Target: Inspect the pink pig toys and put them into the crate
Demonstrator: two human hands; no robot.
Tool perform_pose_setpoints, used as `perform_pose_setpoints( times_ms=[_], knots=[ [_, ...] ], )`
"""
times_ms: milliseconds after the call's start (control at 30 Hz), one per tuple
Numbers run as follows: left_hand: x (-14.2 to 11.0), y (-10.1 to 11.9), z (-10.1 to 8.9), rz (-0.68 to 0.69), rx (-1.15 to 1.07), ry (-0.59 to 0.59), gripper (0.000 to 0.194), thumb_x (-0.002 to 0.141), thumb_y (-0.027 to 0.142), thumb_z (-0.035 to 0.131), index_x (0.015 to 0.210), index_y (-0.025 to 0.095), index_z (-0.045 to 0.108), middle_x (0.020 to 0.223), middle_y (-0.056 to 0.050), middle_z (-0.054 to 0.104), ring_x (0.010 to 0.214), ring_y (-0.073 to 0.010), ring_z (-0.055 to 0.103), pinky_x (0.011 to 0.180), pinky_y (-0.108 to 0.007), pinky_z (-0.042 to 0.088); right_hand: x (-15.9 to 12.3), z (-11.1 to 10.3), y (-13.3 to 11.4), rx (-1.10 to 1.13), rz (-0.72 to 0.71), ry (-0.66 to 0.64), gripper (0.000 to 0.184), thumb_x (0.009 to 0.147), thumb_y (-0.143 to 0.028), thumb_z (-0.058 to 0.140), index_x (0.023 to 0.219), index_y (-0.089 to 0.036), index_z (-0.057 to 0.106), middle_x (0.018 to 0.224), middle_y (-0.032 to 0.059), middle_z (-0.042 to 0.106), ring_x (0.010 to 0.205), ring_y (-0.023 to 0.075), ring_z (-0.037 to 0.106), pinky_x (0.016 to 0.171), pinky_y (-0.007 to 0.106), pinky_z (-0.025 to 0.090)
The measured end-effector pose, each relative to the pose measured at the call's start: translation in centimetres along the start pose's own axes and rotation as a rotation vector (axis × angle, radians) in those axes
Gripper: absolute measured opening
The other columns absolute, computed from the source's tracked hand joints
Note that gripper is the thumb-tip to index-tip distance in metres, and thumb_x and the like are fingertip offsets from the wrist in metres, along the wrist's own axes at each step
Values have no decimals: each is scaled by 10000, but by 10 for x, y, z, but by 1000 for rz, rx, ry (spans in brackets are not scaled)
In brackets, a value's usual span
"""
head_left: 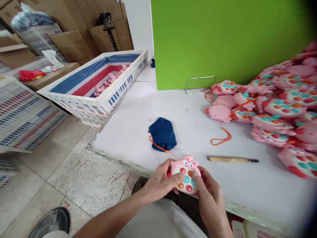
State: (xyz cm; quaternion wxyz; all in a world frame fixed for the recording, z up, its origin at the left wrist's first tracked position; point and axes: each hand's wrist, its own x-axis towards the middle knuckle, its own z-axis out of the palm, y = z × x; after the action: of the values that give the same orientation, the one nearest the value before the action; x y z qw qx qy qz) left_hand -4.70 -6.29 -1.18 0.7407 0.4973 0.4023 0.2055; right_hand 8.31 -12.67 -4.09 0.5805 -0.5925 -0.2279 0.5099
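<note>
Between both hands I hold a pink animal-shaped toy [187, 167] over the table's front edge. Its white front carries red, orange and teal round buttons, and an orange cord loop trails from its upper left. My left hand [163, 181] grips the toy's left side, the thumb on the buttons. On the other side my right hand [208, 188] is closed on it, its thumb also pressing the front. Just beyond lies a folded dark blue cloth [162, 132], with the cord resting across it. To the right is a wooden-handled tool [230, 159] with a dark tip.
Many similar pink toys [282, 102] are heaped at the right, against a green panel [223, 39] with a wire stand [200, 85]. A white plastic crate [99, 104] with a striped lining and small pink pieces stands left of the table. Cardboard boxes [74, 46] fill the back left.
</note>
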Motion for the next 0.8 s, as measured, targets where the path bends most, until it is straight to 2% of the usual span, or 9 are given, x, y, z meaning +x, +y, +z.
perform_pose_setpoints(
  times_ms=[67,167,267,367,500,633,800],
  knots=[
    [1,-5,-1,7,10,6,483,652,344,730,1051,165,525,928,-30,601,785,-154,572,625,-234,480,1,-1,-1,-84,-26,7,387,757,-478,639,994,-173,632,858,53,705,750,194,636,659,253,518],
    [4,-9,-4,0,33,69,579,584,270,783,1090,174,519,933,-24,605,788,-149,563,647,-234,476,-2,1,0,-110,-54,8,454,750,-483,642,1093,-186,610,1070,74,685,968,228,622,804,277,510],
    [3,-8,-8,-45,-48,32,561,672,357,722,1156,186,496,966,-43,604,796,-173,586,615,-261,505,-9,6,6,-11,-39,24,611,687,-434,714,1225,-211,528,1186,75,643,1054,246,607,839,310,520],
    [0,-5,-11,-49,-24,62,461,776,442,610,1173,225,520,1041,-44,609,861,-179,596,719,-289,515,-13,11,12,-20,-19,78,704,648,-397,751,1268,-194,485,1123,83,674,994,258,643,808,343,546],
    [-2,-4,-9,-37,-14,129,416,794,483,573,1106,207,568,1030,-42,623,932,-197,587,777,-283,498,-13,12,9,-7,-18,75,651,650,-399,750,1222,-188,521,1071,73,697,956,249,658,806,335,547],
    [-2,0,-6,-39,9,103,372,796,460,577,1055,193,573,970,-37,641,894,-189,599,748,-267,495,-13,10,-1,-21,-10,92,486,726,-445,678,1124,-179,598,1039,75,708,927,250,663,795,326,546],
    [-3,6,-6,53,67,38,346,826,419,543,1084,189,557,994,-30,634,910,-177,590,772,-254,481,-14,5,-3,-60,-13,129,497,699,-475,690,1097,-185,621,1023,64,714,930,253,659,794,315,543]
  ],
)
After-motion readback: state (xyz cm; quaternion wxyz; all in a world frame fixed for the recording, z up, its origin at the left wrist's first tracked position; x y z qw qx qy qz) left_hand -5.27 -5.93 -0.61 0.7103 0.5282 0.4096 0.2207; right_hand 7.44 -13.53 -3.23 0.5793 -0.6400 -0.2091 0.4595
